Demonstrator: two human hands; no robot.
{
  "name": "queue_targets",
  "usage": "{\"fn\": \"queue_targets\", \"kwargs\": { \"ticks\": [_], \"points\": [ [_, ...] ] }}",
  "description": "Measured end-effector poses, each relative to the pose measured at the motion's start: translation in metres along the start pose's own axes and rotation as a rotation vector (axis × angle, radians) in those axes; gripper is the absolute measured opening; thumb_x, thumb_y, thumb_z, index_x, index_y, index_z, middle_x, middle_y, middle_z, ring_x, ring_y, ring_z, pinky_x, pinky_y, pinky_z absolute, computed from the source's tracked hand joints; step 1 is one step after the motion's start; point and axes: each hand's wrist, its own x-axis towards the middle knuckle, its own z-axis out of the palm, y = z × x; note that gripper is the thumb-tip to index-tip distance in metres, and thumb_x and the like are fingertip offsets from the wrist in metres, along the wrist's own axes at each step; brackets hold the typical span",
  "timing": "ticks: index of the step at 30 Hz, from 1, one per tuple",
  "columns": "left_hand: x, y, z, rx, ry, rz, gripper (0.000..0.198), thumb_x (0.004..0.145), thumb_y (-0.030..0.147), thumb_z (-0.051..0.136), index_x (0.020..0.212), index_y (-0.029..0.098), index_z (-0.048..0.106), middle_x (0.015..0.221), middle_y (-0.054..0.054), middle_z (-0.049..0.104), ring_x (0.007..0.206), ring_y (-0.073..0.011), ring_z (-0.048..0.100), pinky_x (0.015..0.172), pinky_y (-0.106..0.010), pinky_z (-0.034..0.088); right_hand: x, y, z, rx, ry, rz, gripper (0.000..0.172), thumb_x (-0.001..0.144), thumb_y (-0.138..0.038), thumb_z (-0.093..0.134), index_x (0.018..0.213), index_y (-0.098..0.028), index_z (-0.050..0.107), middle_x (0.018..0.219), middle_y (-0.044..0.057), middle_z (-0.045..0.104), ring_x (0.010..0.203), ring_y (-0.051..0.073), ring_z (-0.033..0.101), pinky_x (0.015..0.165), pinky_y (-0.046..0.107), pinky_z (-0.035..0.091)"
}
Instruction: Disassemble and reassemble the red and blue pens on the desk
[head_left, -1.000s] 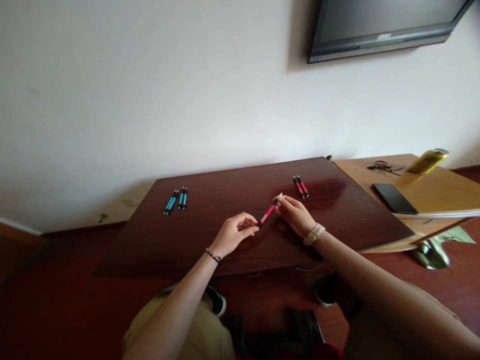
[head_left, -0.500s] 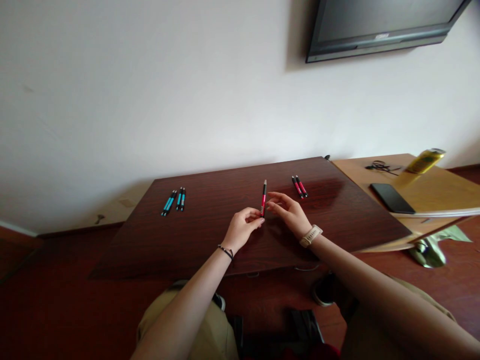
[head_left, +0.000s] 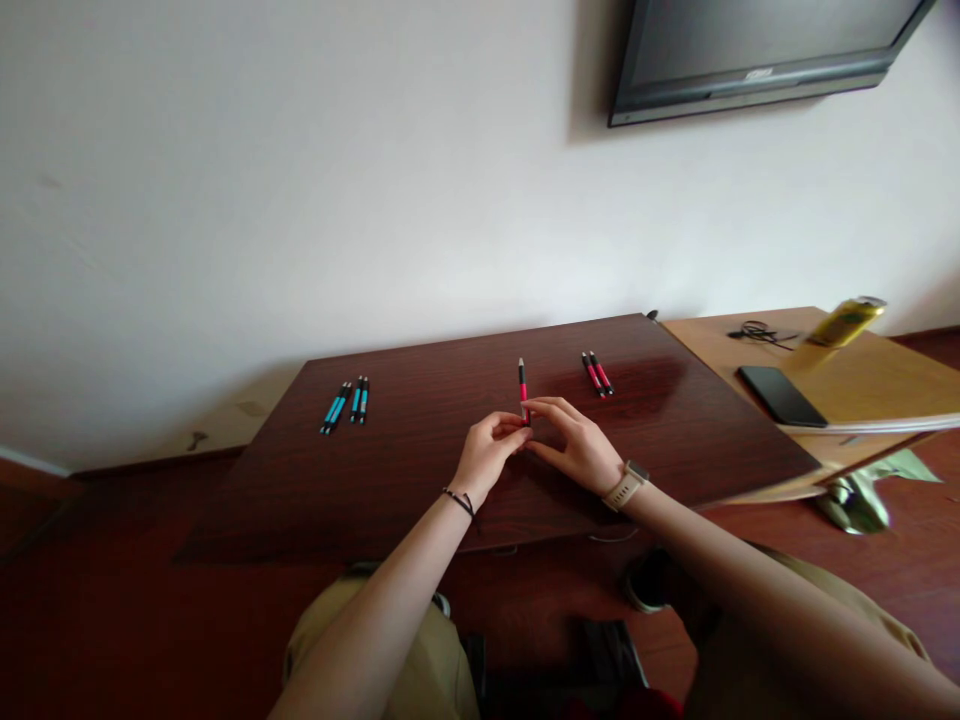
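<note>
A red and black pen (head_left: 523, 384) is held with its silver tip pointing up and away from me, over the middle of the dark wooden table (head_left: 420, 490). My left hand (head_left: 487, 450) pinches its lower end between thumb and fingers. Closing in from the right, my right hand (head_left: 577, 445) has its fingertips on the lower part of the same pen, the thumb close to my left fingertips. Two more red and black pens (head_left: 598, 373) lie side by side to the right. At the left lie several blue and black pens (head_left: 359, 400), grouped in pairs.
A lighter wooden table (head_left: 862, 385) adjoins on the right, with a black phone (head_left: 781, 396), a coiled cable (head_left: 757, 333) and a yellow can (head_left: 847, 322). A television (head_left: 750, 60) hangs on the wall (head_left: 337, 180) behind.
My right hand has moved left and down onto the lower part of the pen. My left hand keeps its pinch, and the pen has shifted slightly left.
</note>
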Motion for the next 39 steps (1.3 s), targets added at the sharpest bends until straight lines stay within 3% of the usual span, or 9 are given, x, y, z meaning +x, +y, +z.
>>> {"fn": "queue_targets", "kwargs": {
  "ticks": [8,13,17,23,27,39],
  "points": [
    [0.004,-0.002,0.010,0.027,-0.036,0.006,0.031,0.080,0.036,0.086,0.096,0.014,0.072,0.086,-0.005,0.073,0.075,-0.0147,0.067,0.069,-0.025,0.052,0.001,0.003,-0.010,-0.095,-0.036,-0.013,0.044,0.098,-0.028,0.070,0.141,-0.035,0.064,0.130,0.007,0.067,0.118,0.027,0.068,0.103,0.044,0.058],
    [0.006,-0.002,0.012,0.135,-0.077,0.003,0.034,0.091,0.048,0.073,0.101,0.015,0.071,0.090,-0.007,0.075,0.070,-0.0145,0.067,0.064,-0.025,0.050,0.008,0.015,-0.027,-0.105,-0.043,-0.018,0.041,0.098,-0.035,0.070,0.138,-0.036,0.068,0.129,0.005,0.071,0.118,0.029,0.068,0.104,0.046,0.057],
    [0.003,-0.003,0.011,0.198,-0.129,0.008,0.033,0.096,0.048,0.067,0.103,0.016,0.069,0.092,-0.008,0.076,0.073,-0.0150,0.068,0.067,-0.025,0.051,0.014,0.037,-0.051,-0.116,0.003,0.040,0.039,0.095,-0.042,0.073,0.134,-0.035,0.072,0.126,0.005,0.075,0.116,0.031,0.069,0.106,0.049,0.055],
    [-0.001,-0.002,0.008,0.273,-0.170,0.048,0.028,0.098,0.044,0.065,0.104,0.017,0.070,0.093,-0.008,0.076,0.075,-0.0152,0.069,0.068,-0.026,0.051,0.013,0.090,-0.079,-0.295,0.020,0.104,0.037,0.096,-0.044,0.070,0.130,-0.033,0.075,0.122,0.007,0.077,0.112,0.032,0.070,0.103,0.051,0.056],
    [-0.001,-0.003,0.007,0.304,-0.181,0.075,0.026,0.099,0.041,0.063,0.105,0.017,0.070,0.092,-0.008,0.077,0.075,-0.0157,0.069,0.069,-0.027,0.052,0.012,0.114,-0.081,-0.371,-0.027,0.069,0.037,0.096,-0.044,0.071,0.129,-0.030,0.076,0.122,0.009,0.077,0.117,0.033,0.069,0.104,0.051,0.056],
    [-0.004,0.004,0.009,0.349,-0.182,0.096,0.022,0.099,0.036,0.060,0.104,0.017,0.071,0.092,-0.008,0.077,0.076,-0.0173,0.071,0.072,-0.029,0.053,0.014,0.149,-0.080,-0.432,-0.101,0.035,0.036,0.094,-0.042,0.073,0.128,-0.031,0.076,0.125,0.008,0.078,0.122,0.033,0.067,0.107,0.052,0.054]
  ]
}}
